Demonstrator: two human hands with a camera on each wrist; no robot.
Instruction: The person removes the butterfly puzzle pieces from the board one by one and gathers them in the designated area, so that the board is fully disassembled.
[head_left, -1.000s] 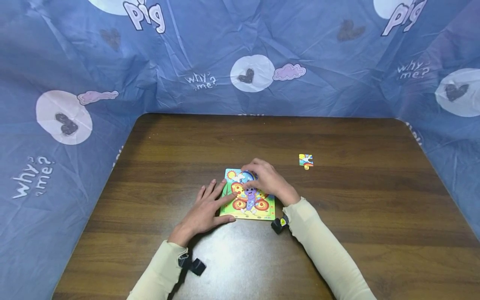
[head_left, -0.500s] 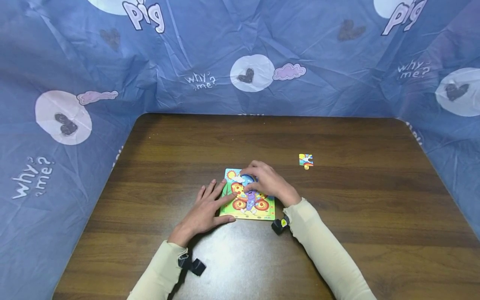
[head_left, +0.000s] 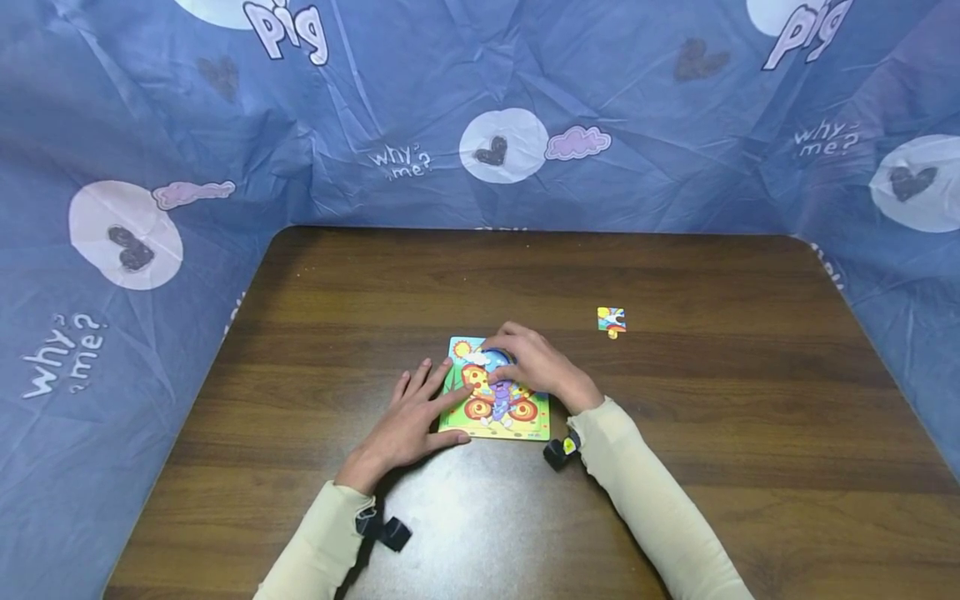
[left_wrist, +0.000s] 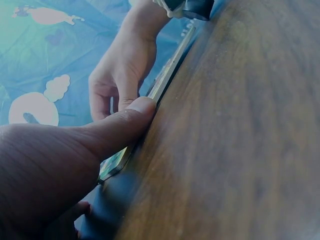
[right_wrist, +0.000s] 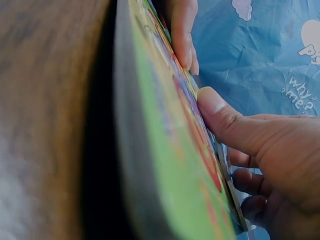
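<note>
A butterfly jigsaw puzzle board [head_left: 498, 431] with a green and blue picture lies on the brown table. My left hand [head_left: 408, 421] rests at its left side with fingers spread, the index fingertip on the picture and the thumb [left_wrist: 127, 120] at the near edge. Over the upper part of the board, my right hand [head_left: 536, 358] pinches a blue puzzle piece [head_left: 495, 360] between thumb and fingers. In the right wrist view, the right thumb [right_wrist: 212, 102] presses on the picture while the other fingers curl beyond the board's edge. The right palm hides the board's upper right corner.
A loose puzzle piece [head_left: 611, 319] lies on the table [head_left: 720, 358], behind and to the right of the board. A blue printed cloth [head_left: 420, 83] hangs around the table's back and sides. Black wrist cameras [head_left: 396, 534] sit on both wrists.
The right thumb and fingers have shifted very slightly over the board, and a little more of the blue area shows between them. The left hand and the loose piece stay put.
</note>
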